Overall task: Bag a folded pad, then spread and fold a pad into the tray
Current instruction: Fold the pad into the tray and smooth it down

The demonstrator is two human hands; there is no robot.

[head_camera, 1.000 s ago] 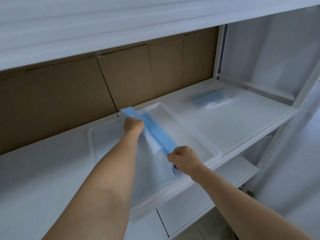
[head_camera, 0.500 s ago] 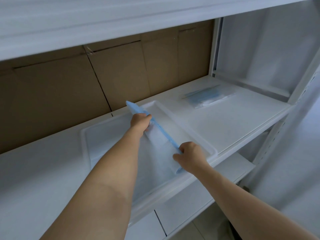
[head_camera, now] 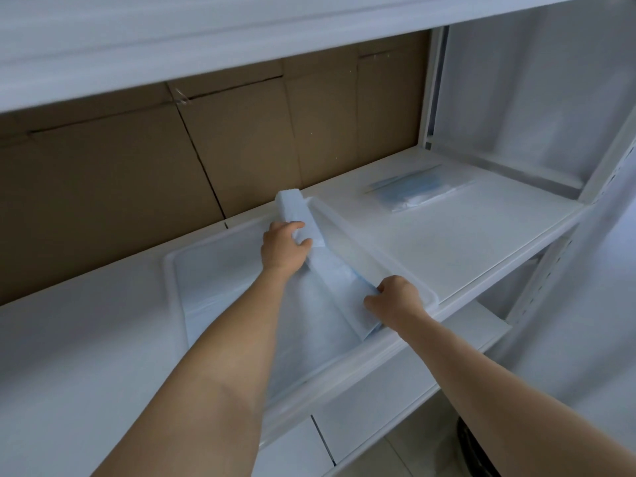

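From the head camera, I look down along both my bare forearms onto a white shelf (head_camera: 464, 242). A shallow white tray (head_camera: 170, 270) sits on it, its near edge at the shelf's front lip. The pad (head_camera: 309, 304) lies inside the tray, pale and flat over most of the floor, with its right edge turned over into a long folded strip that runs from the far corner of the tray toward me.

My left hand (head_camera: 284, 247) grips the far end of that strip, fingers curled round it, and the end of the strip sticks up past the tray's back rim. My right hand (head_camera: 395, 297) pinches the near end of the strip, close to the tray's right rim, fingers bent over the fold; a sliver of blue shows just under them.

Farther right on the same shelf, well apart from the tray, lies a clear bag (head_camera: 416, 191) with a blue folded pad inside. Brown cardboard (head_camera: 137, 173) backs the shelf behind the tray.
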